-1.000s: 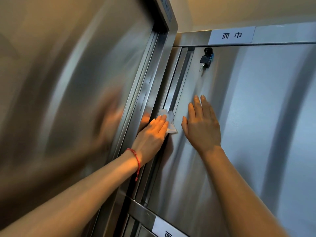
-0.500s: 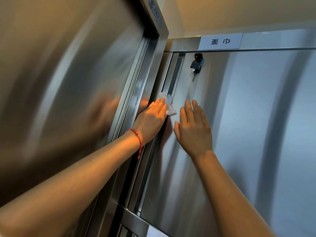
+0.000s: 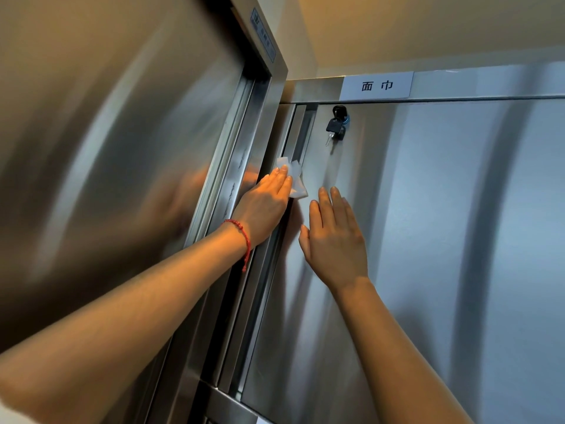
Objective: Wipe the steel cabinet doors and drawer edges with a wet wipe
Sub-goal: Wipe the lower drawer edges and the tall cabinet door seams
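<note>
We are pressing the wet wipe point(image 3: 293, 178) against the steel cabinet door point(image 3: 428, 240) edge with our flat-fingered left hand point(image 3: 265, 203), while our right hand point(image 3: 334, 243) is resting spread on the door.

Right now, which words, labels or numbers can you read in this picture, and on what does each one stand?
"面巾": white label on the steel rail above the cabinet door.
Unreadable: small plate on the top frame of the left cabinet, print too blurred and slanted.
No text shows on the key or the wipe.
</note>
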`<state>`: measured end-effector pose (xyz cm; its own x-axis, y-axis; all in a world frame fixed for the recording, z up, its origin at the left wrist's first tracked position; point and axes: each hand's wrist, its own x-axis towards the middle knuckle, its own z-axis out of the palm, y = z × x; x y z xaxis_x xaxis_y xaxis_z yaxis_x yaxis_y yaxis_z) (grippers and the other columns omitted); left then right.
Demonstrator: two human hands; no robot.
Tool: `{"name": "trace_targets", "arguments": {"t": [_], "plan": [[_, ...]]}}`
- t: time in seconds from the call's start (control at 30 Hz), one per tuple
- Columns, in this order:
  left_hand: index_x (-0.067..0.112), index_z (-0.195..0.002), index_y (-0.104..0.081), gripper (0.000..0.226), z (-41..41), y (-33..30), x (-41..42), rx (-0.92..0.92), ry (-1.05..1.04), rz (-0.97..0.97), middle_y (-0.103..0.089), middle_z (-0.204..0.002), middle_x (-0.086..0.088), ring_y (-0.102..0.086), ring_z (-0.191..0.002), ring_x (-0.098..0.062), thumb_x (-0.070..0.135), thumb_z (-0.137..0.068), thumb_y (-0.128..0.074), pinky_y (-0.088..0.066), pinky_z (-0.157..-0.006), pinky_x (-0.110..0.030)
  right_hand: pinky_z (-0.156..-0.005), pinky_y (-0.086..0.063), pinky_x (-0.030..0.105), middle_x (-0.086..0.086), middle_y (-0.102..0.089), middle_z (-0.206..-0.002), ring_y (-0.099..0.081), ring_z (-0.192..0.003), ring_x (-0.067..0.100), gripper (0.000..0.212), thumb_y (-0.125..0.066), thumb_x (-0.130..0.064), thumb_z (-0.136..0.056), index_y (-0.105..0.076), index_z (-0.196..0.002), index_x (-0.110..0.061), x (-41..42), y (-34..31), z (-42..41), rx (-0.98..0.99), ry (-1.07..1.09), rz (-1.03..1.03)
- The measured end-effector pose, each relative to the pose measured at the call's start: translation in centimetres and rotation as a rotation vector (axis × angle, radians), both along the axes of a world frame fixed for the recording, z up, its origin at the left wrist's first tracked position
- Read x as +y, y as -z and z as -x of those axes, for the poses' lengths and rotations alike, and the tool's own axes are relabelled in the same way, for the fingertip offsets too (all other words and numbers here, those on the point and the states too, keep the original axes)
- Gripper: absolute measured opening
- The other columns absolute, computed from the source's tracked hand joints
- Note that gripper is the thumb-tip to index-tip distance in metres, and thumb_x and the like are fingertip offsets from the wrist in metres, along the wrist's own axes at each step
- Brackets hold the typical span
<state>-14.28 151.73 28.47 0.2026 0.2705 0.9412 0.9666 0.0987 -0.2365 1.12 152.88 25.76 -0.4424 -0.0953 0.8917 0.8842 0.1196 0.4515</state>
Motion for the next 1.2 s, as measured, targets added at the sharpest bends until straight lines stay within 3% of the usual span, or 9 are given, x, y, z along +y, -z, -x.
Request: {"name": "trace_targets", "arguments": {"t": [0.37, 0.53, 0.6, 0.67, 0.73, 0.93, 1.07, 1.2], "plan": [[0.005, -0.143, -0.032, 0.047, 0.0, 0.3, -1.4, -0.118, 0.221, 0.001, -0.026, -0.152, -0.011, -0.027, -0.139, -0.022, 0.004, -0.096, -0.043, -0.024, -0.109, -0.028, -0.107, -0.033, 0.044, 0.023, -0.056, -0.128, -0.047, -0.125, 0.038, 0.042, -0.063, -0.025, -0.085, -0.061, -0.118, 0.001, -0.2, 0.0, -0.1, -0.012, -0.053, 0.049], [0.005, -0.134, -0.046, 0.039, -0.1, 1.8, -3.1, -0.136, 0.294, -0.032, -0.042, -0.143, -0.011, -0.042, -0.13, -0.025, 0.004, -0.095, -0.047, -0.038, -0.101, -0.036, -0.104, -0.033, 0.045, 0.023, -0.062, -0.118, -0.056, -0.116, 0.037, 0.031, -0.067, -0.005, -0.079, -0.066, -0.108, 0.005, -0.5, 0.7, -0.9, 0.047, -0.371, 0.051], [0.0, -0.126, -0.054, 0.037, -0.6, 2.6, -4.2, -0.097, 0.309, -0.062, -0.053, -0.133, -0.017, -0.054, -0.118, -0.032, -0.003, -0.089, -0.054, -0.047, -0.091, -0.042, -0.102, -0.032, 0.045, 0.021, -0.063, -0.117, -0.057, -0.115, 0.037, 0.032, -0.065, -0.002, -0.079, -0.065, -0.11, 0.005, -0.9, 1.2, -1.4, 0.066, -0.462, 0.094], [-0.007, -0.11, -0.063, 0.036, -1.2, 3.5, -5.3, -0.027, 0.357, -0.11, -0.064, -0.112, -0.024, -0.065, -0.095, -0.039, -0.012, -0.074, -0.067, -0.055, -0.072, -0.047, -0.101, -0.032, 0.043, 0.019, -0.063, -0.118, -0.057, -0.116, 0.036, 0.035, -0.068, -0.001, -0.079, -0.064, -0.114, 0.003, -1.4, 1.7, -2.0, 0.073, -0.502, 0.177], [-0.009, -0.101, -0.066, 0.037, -1.8, 4.3, -6.2, 0.013, 0.382, -0.135, -0.067, -0.102, -0.026, -0.068, -0.083, -0.04, -0.015, -0.065, -0.074, -0.057, -0.062, -0.049, -0.1, -0.036, 0.041, 0.017, -0.063, -0.12, -0.058, -0.115, 0.034, 0.039, -0.07, 0.0, -0.078, -0.063, -0.116, 0.001, -2.0, 2.1, -2.9, 0.067, -0.524, 0.239], [-0.004, -0.095, -0.07, 0.036, -3.8, 6.2, -7.8, 0.063, 0.388, -0.147, -0.069, -0.099, -0.02, -0.069, -0.084, -0.035, -0.009, -0.061, -0.08, -0.056, -0.066, -0.043, -0.084, -0.052, 0.043, 0.014, -0.065, -0.118, -0.064, -0.104, 0.032, 0.041, -0.073, -0.004, -0.079, -0.063, -0.118, -0.003, -4.7, 3.0, -6.2, 0.071, -0.52, 0.299], [-0.003, -0.094, -0.07, 0.037, -5.2, 7.6, -8.8, 0.049, 0.41, -0.121, -0.07, -0.097, -0.02, -0.069, -0.083, -0.034, -0.009, -0.06, -0.081, -0.057, -0.067, -0.043, -0.091, -0.048, 0.039, 0.009, -0.062, -0.125, -0.059, -0.113, 0.028, 0.037, -0.066, -0.013, -0.086, -0.061, -0.123, -0.008, -6.3, 4.1, -8.5, 0.064, -0.425, 0.423], [-0.003, -0.094, -0.07, 0.035, -6.5, 9.1, -10.0, 0.035, 0.433, -0.101, -0.07, -0.097, -0.02, -0.069, -0.084, -0.034, -0.009, -0.062, -0.079, -0.057, -0.067, -0.043, -0.089, -0.049, 0.039, 0.009, -0.064, -0.121, -0.061, -0.111, 0.027, 0.034, -0.068, -0.014, -0.084, -0.064, -0.118, -0.009, -8.1, 5.5, -10.2, 0.074, -0.372, 0.444]]}}
